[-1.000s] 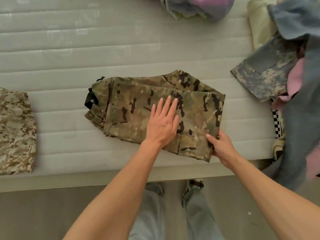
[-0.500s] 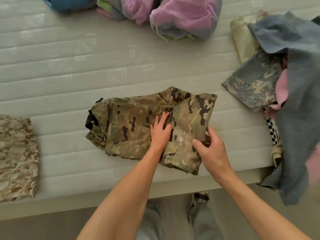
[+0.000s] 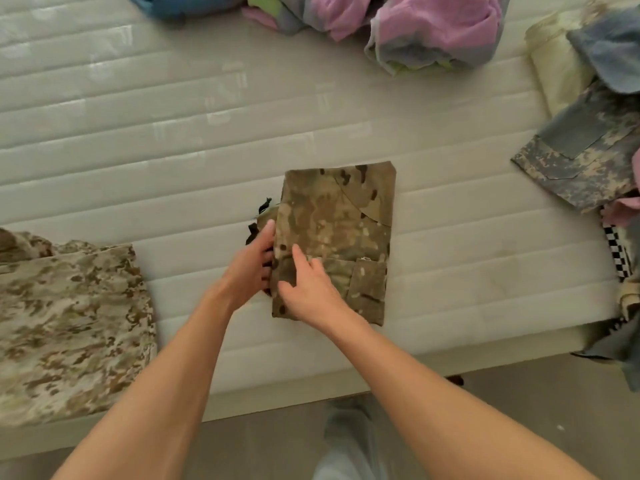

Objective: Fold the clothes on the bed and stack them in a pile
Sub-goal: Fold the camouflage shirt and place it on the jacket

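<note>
A pale quilted bed (image 3: 311, 126) fills the view, seen from above by a person standing at its near edge. Near the middle of that edge lies a green-brown camouflage garment (image 3: 341, 237), folded into a tall rectangle with a pocket flap at its near right corner. The left hand (image 3: 247, 268) has its grip curled round the bundle's left edge, thumb on top and fingers tucked out of sight beneath the layers; the right hand (image 3: 308, 284) pinches the cloth at the near left corner, thumb and forefinger closed on it. The fold looks finished, so the step in hand is probably lifting the bundle onto the tan camouflage pile (image 3: 69, 327) at the near left corner of the bed. To do it well, both hands should support the layers from below, keep them pressed flat, and square the edges over the pile. Unfolded clothes remain: a grey camouflage piece (image 3: 585, 157) in a heap along the right edge, and pink and blue cloth (image 3: 426, 26) at the far edge. Both heaps and the tan pile are cut off by the frame. Black straps (image 3: 258, 220) poke from the bundle's left side; what they belong to is unclear.
</note>
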